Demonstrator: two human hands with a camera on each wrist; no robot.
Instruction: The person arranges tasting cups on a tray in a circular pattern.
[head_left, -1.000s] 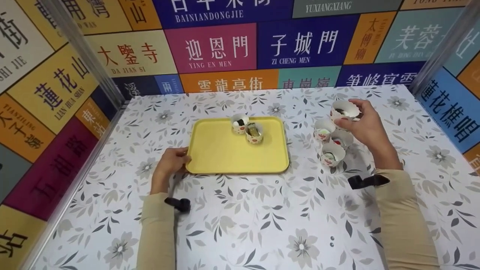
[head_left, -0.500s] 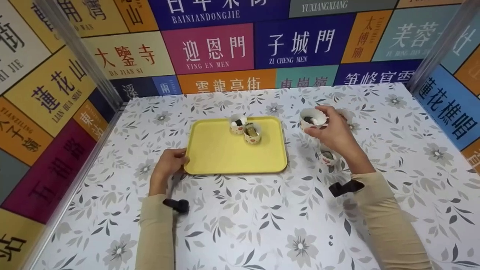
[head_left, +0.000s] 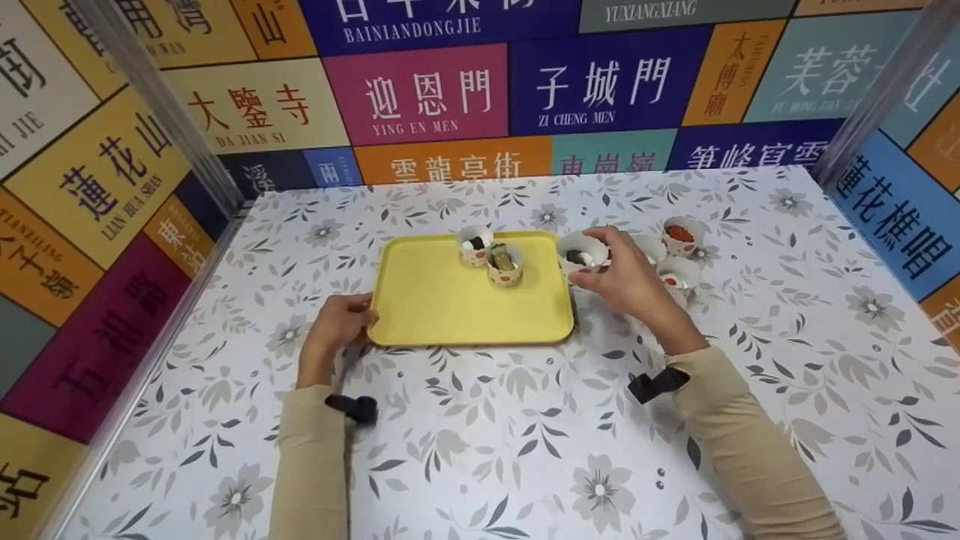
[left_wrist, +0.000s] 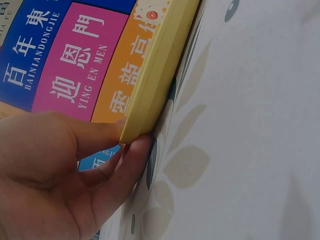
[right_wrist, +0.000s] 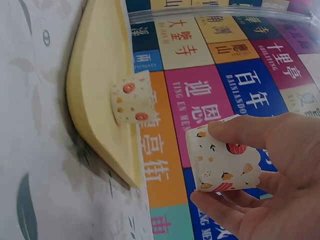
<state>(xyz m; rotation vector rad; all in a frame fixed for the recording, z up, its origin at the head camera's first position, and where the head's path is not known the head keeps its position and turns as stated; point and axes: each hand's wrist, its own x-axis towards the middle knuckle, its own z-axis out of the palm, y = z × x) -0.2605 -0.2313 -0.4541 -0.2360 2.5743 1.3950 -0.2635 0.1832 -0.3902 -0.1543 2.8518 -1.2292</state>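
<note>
My right hand (head_left: 631, 283) grips a small white paper baking cup (head_left: 582, 253) with a scalloped rim and black-and-white food inside. Seen from the right wrist, thumb and fingers pinch this patterned cup (right_wrist: 220, 159) at its sides, above table level. It overlaps the right rim of the yellow tray (head_left: 450, 309) in the head view. At the tray's left edge, my left hand (head_left: 335, 328) pinches the rim, as the left wrist view also shows. Toward the tray's back stand two similar cups, one with black-and-white food (head_left: 474, 246), the other with greenish food (head_left: 505, 268).
Right of the tray, partly behind my right hand, several more cups stand together, including one with orange food (head_left: 681, 235) and one with something red (head_left: 679, 279). The floral-patterned tabletop (head_left: 480, 442) meets a sign-covered wall (head_left: 431, 94) at the back.
My right hand has carried the paper cup leftward from above the cup cluster to the tray's right edge. The left hand stays on the tray.
</note>
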